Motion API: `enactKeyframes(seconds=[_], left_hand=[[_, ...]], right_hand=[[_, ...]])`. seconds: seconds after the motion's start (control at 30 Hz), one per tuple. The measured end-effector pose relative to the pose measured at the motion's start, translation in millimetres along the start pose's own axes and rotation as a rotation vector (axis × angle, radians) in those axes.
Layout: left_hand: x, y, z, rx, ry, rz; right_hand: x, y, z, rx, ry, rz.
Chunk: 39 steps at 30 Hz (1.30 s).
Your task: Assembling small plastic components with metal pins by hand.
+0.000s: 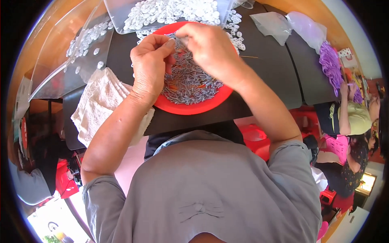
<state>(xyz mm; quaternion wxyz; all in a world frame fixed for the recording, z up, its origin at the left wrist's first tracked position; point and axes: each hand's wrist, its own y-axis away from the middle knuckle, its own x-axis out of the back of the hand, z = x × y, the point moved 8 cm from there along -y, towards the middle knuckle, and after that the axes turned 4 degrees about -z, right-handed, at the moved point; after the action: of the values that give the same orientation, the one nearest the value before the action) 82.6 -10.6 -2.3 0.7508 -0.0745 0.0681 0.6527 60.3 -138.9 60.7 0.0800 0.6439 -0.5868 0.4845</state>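
Observation:
Both of my hands are raised over a round red plate (pixel 193 109) heaped with small thin grey pieces (pixel 188 86). My left hand (pixel 150 60) is above the plate's left side, thumb and forefinger pressed together; what they pinch is too small to make out. Close by on the right, my right hand (pixel 207 49) is bent over the far part of the plate with its fingers curled inward. Its fingertips are blurred, and anything in them is hidden. Small white plastic pieces (pixel 236 37) lie around the plate's far edge.
Beyond the plate stands a clear bin (pixel 121 22) of white pieces. A clear tray (pixel 52 77) with scattered white pieces lies at left, near a cream cloth (pixel 101 101). Plastic bags (pixel 272 27) and purple strands (pixel 331 67) are at right, where other people sit.

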Motion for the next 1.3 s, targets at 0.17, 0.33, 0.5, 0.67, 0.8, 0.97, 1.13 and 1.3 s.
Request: enactKeyframes(seconds=[0.17,0.33,0.5,0.67,0.8,0.97,1.13,1.3], left_hand=[[1.1,0.3,3.4,-0.004,0.023,-0.011],[-5.2,1.8,4.2,0.002,-0.027,-0.050],[-1.2,2.8,5.8,0.007,-0.038,-0.048],[-1.9,2.0,6.5,0.003,-0.023,-0.036],[-2.0,1.8,5.0,0.006,-0.053,-0.073],[-0.1,0.6,7.1,0.000,0.000,-0.025],[-0.8,-0.5,0.1,0.058,0.061,-0.083],[-1.6,-1.6,-0.3,0.119,0.093,-0.086]], right_hand=[[77.1,9.8,58.8,-0.208,0.272,-0.116],[84.5,49.6,115.3,-0.431,0.619,-0.160],[69.7,51.0,115.1,-0.351,0.656,-0.189],[65.5,53.4,124.7,-0.300,0.564,-0.140],[65.3,48.2,116.2,-0.311,0.531,-0.116],[72.8,51.5,138.3,-0.464,0.147,-0.065],[60.2,21.7,70.9,-0.417,-0.474,-0.173],[24.5,-1.7,55.9,-0.349,-0.489,-0.296]])
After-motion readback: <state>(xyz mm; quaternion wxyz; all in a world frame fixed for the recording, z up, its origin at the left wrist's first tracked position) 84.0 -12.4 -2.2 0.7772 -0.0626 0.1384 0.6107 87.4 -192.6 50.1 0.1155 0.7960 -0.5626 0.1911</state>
